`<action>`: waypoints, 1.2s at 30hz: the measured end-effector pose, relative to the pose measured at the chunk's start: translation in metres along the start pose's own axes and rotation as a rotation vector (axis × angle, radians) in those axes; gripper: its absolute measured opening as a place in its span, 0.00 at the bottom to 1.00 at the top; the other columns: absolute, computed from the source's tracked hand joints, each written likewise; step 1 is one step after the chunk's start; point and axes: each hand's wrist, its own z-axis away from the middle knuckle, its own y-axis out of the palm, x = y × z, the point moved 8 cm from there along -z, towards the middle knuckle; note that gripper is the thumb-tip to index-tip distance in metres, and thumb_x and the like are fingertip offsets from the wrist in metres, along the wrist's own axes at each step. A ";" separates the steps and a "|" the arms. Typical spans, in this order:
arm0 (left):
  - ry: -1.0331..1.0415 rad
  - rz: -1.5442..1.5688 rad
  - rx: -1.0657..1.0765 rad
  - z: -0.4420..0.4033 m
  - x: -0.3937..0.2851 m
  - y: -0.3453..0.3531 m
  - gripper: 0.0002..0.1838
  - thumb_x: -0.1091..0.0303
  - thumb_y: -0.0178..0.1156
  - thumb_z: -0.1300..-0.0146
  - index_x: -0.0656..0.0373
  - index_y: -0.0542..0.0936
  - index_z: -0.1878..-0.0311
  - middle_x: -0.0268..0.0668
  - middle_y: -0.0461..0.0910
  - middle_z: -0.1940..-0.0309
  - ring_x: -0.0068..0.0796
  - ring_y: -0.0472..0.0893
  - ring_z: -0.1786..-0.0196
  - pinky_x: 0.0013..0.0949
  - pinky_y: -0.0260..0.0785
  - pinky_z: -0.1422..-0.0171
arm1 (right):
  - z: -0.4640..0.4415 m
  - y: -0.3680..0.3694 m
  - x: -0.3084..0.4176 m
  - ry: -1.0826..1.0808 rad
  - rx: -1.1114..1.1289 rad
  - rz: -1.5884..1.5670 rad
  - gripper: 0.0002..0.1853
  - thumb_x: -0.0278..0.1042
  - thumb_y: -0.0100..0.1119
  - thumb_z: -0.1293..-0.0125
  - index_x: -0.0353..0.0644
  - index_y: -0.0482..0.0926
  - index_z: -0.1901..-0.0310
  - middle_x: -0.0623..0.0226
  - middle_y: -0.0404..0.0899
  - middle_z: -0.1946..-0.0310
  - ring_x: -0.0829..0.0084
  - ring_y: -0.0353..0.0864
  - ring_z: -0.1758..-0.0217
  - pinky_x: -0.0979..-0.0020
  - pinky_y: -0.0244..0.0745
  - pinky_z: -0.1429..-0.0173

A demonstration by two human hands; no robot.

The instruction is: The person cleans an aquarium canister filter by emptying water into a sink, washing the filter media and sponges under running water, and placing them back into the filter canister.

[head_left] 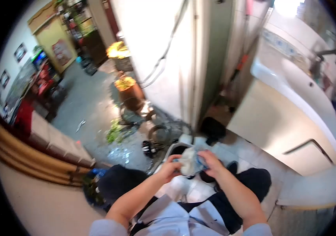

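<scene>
Between my two hands is a crumpled white and blue item [189, 162], like a cloth or a mesh bag; its exact kind is not clear. My left hand [170, 168] grips its left side with bent fingers. On the other side, my right hand [212, 162] has its fingers closed on the bluish part. Just beyond and partly under the hands stands a pale container [168, 154] with a dark inside. My knees are bent on both sides of it.
A washbasin cabinet [270, 118] fills the right. Black shoes [214, 128] lie by the doorway. Ahead stands a white wall panel [156, 35] with a hanging cable. Farther left are plant pots [131, 98], scattered green leaves [115, 133] and a wooden rail [38, 157].
</scene>
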 end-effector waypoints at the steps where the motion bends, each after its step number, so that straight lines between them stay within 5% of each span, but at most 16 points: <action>1: -0.008 0.025 0.029 -0.001 -0.001 0.001 0.25 0.79 0.55 0.51 0.53 0.69 0.47 0.38 0.73 0.56 0.38 0.76 0.52 0.48 0.73 0.47 | -0.003 -0.002 0.001 -0.010 0.041 -0.002 0.11 0.34 0.58 0.41 0.42 0.76 0.57 0.67 0.79 0.65 0.73 0.79 0.62 0.68 0.75 0.56; 7: -0.136 0.116 0.171 0.010 -0.004 0.018 0.21 0.67 0.54 0.47 0.53 0.71 0.47 0.38 0.75 0.52 0.39 0.77 0.51 0.48 0.72 0.50 | 0.000 0.002 0.007 -0.030 0.083 -0.004 0.09 0.37 0.56 0.38 0.43 0.78 0.60 0.69 0.80 0.65 0.75 0.80 0.64 0.70 0.77 0.59; 15: -0.110 0.014 0.078 -0.002 0.001 -0.005 0.28 0.82 0.53 0.51 0.56 0.66 0.44 0.44 0.75 0.57 0.41 0.79 0.60 0.47 0.75 0.53 | 0.015 0.005 0.033 -0.070 -0.009 -0.120 0.08 0.34 0.57 0.40 0.42 0.77 0.61 0.70 0.80 0.68 0.75 0.80 0.64 0.70 0.76 0.55; 16: -0.095 -0.014 0.023 -0.003 -0.001 -0.008 0.27 0.84 0.54 0.51 0.58 0.67 0.45 0.45 0.75 0.57 0.41 0.80 0.60 0.45 0.76 0.53 | 0.004 -0.003 0.031 -0.093 0.116 -0.097 0.12 0.38 0.56 0.38 0.44 0.76 0.55 0.66 0.81 0.60 0.70 0.82 0.58 0.65 0.80 0.53; 24: -0.004 -0.226 -0.095 -0.033 0.004 -0.054 0.17 0.76 0.60 0.44 0.59 0.73 0.50 0.38 0.80 0.60 0.35 0.81 0.60 0.38 0.77 0.55 | 0.016 -0.014 0.057 -0.136 -0.025 -0.175 0.11 0.36 0.55 0.39 0.44 0.76 0.57 0.66 0.81 0.63 0.72 0.82 0.62 0.68 0.79 0.58; 27: -0.010 -0.387 -0.124 -0.064 0.015 -0.076 0.18 0.72 0.62 0.44 0.60 0.73 0.50 0.38 0.80 0.61 0.32 0.81 0.62 0.34 0.76 0.58 | 0.004 -0.031 0.057 -0.195 0.010 -0.155 0.16 0.41 0.56 0.38 0.39 0.76 0.54 0.64 0.82 0.60 0.69 0.83 0.59 0.66 0.80 0.54; 29: 0.191 -1.031 -0.142 -0.090 0.009 -0.084 0.21 0.66 0.65 0.47 0.61 0.74 0.50 0.41 0.80 0.63 0.32 0.81 0.63 0.32 0.75 0.61 | 0.005 -0.034 0.058 -0.204 0.009 -0.155 0.16 0.41 0.56 0.38 0.40 0.76 0.54 0.64 0.82 0.60 0.69 0.83 0.59 0.66 0.80 0.54; 30: 0.186 -1.034 -0.139 -0.090 0.008 -0.079 0.21 0.66 0.65 0.47 0.61 0.74 0.50 0.41 0.80 0.63 0.32 0.81 0.63 0.32 0.75 0.61 | 0.006 -0.034 0.059 -0.215 0.011 -0.151 0.16 0.41 0.56 0.38 0.40 0.76 0.54 0.64 0.81 0.60 0.69 0.83 0.59 0.66 0.79 0.54; 32: 0.283 -1.355 -0.160 -0.089 -0.007 -0.054 0.24 0.64 0.66 0.52 0.63 0.75 0.51 0.47 0.80 0.62 0.39 0.81 0.60 0.37 0.74 0.57 | 0.012 -0.031 0.063 -0.217 0.006 -0.164 0.15 0.41 0.56 0.39 0.40 0.76 0.55 0.64 0.81 0.61 0.69 0.82 0.60 0.67 0.79 0.54; 36: 0.325 -1.512 -0.154 -0.110 -0.007 -0.036 0.26 0.65 0.65 0.55 0.63 0.75 0.50 0.51 0.80 0.60 0.46 0.79 0.54 0.41 0.71 0.49 | 0.024 -0.024 0.069 -0.221 -0.009 -0.165 0.14 0.39 0.56 0.39 0.41 0.75 0.55 0.65 0.81 0.62 0.69 0.82 0.61 0.67 0.79 0.55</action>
